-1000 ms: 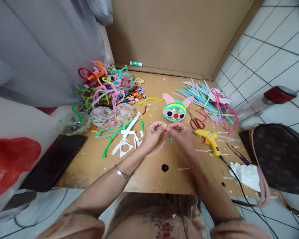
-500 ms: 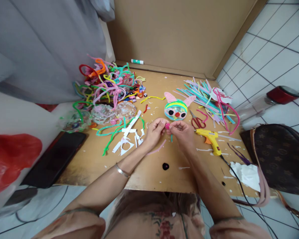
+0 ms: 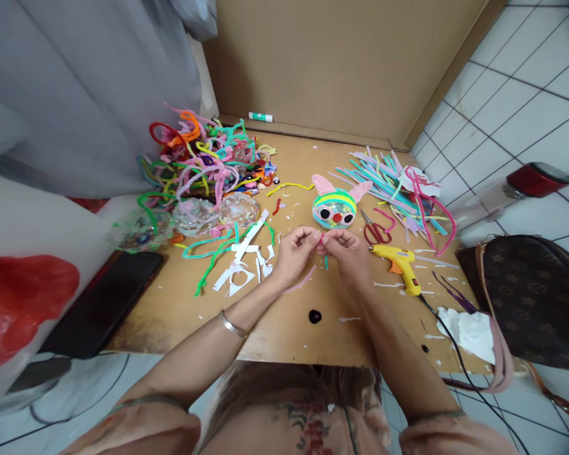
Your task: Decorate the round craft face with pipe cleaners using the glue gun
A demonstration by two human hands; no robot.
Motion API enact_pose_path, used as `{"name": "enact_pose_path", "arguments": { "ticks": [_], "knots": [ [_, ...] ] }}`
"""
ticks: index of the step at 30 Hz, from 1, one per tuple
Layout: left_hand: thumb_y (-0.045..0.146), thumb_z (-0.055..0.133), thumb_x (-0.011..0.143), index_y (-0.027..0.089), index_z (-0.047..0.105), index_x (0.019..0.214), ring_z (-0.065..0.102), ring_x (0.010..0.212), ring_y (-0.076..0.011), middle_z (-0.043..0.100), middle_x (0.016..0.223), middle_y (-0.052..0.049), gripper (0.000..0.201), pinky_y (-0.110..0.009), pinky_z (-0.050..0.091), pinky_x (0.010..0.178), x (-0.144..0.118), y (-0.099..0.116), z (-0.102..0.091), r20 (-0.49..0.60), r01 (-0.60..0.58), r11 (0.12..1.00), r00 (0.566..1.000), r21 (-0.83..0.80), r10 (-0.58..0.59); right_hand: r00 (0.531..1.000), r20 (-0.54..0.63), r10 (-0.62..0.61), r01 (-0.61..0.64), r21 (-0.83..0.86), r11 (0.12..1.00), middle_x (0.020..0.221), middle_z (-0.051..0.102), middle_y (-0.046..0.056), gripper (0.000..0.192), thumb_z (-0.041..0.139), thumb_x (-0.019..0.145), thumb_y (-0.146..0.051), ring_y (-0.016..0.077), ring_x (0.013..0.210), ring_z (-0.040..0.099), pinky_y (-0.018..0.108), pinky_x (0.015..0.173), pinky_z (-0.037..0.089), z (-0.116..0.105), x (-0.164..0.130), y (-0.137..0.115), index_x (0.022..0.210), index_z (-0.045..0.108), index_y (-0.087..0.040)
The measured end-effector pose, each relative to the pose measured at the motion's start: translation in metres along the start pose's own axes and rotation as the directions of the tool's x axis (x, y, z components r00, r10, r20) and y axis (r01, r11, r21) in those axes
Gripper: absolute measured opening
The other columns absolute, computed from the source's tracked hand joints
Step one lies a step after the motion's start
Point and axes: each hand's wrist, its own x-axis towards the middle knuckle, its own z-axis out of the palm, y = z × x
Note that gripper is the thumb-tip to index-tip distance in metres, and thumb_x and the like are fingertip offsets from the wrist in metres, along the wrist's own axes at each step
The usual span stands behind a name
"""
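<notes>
My left hand (image 3: 297,251) and my right hand (image 3: 347,249) meet over the middle of the table, both closed in a pinch. Between their fingertips is a small bright pink piece of pipe cleaner (image 3: 320,239), mostly covered by the fingers. Just beyond them sits a round clear ornament (image 3: 334,207) wrapped in green, yellow and blue bands, with pink ears, dark eyes and a red nose. Red-handled scissors (image 3: 377,229) and a yellow glue gun (image 3: 401,264) lie right of my right hand. White paper scraps (image 3: 244,259) lie left of my left hand.
A tangled heap of pipe cleaners (image 3: 208,158) fills the back left, with clear plastic balls (image 3: 239,210) before it. More pipe cleaners (image 3: 384,183) lie back right. A phone (image 3: 103,303), a dark round bead (image 3: 315,316), crumpled tissue (image 3: 469,333) and a brown bag (image 3: 540,303) are nearer.
The fingertips of both hands have closed further over the pink piece, so less of it shows. Things on the table stay where they were.
</notes>
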Motion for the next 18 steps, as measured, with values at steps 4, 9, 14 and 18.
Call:
{"name": "enact_pose_path", "arguments": {
  "ticks": [4, 9, 14, 18],
  "knots": [
    [0.056, 0.075, 0.078, 0.017, 0.066, 0.072, 0.053, 0.060, -0.0103, 0.061, 0.064, 0.001, 0.041, -0.027, 0.045, 0.064, 0.0026, -0.0011, -0.0038, -0.025, -0.035, 0.998, 0.999, 0.047, 0.036, 0.997, 0.057, -0.043, 0.046, -0.046, 0.998, 0.066, 0.071, -0.001, 0.029, 0.082, 0.067, -0.047, 0.0138, 0.060, 0.066, 0.031, 0.067, 0.060, -0.0034, -0.0005, -0.0005, 0.074, 0.070, -0.021],
    [0.057, 0.073, 0.080, 0.017, 0.064, 0.070, 0.052, 0.061, -0.0101, 0.061, 0.064, 0.001, 0.042, -0.026, 0.043, 0.064, 0.0049, -0.0011, -0.0054, -0.038, -0.050, 0.997, 0.998, 0.064, 0.052, 0.988, 0.060, -0.139, 0.146, -0.135, 0.980, 0.076, 0.075, 0.002, 0.027, 0.073, 0.078, -0.048, 0.0166, 0.070, 0.070, 0.034, 0.075, 0.059, -0.0070, -0.0007, -0.0020, 0.084, 0.074, -0.021],
    [0.060, 0.073, 0.078, 0.017, 0.065, 0.071, 0.051, 0.060, -0.0102, 0.060, 0.062, 0.001, 0.045, -0.025, 0.042, 0.062, 0.0045, 0.0004, -0.0050, -0.047, -0.035, 0.996, 0.998, 0.085, 0.039, 0.970, 0.026, -0.241, 0.240, -0.251, 0.938, 0.080, 0.074, 0.002, 0.022, 0.070, 0.080, -0.042, 0.0161, 0.071, 0.066, 0.032, 0.071, 0.055, -0.0051, -0.0039, -0.0042, 0.086, 0.074, -0.022],
    [0.059, 0.073, 0.079, 0.017, 0.065, 0.071, 0.052, 0.062, -0.0107, 0.061, 0.063, 0.001, 0.043, -0.026, 0.043, 0.064, 0.0039, 0.0014, -0.0046, -0.049, -0.040, 0.994, 0.998, 0.098, 0.045, 0.939, 0.048, -0.340, 0.334, -0.352, 0.874, 0.080, 0.071, 0.002, 0.017, 0.066, 0.082, -0.037, 0.0160, 0.073, 0.064, 0.031, 0.070, 0.052, -0.0015, -0.0060, -0.0067, 0.081, 0.073, -0.022]
  ]
}}
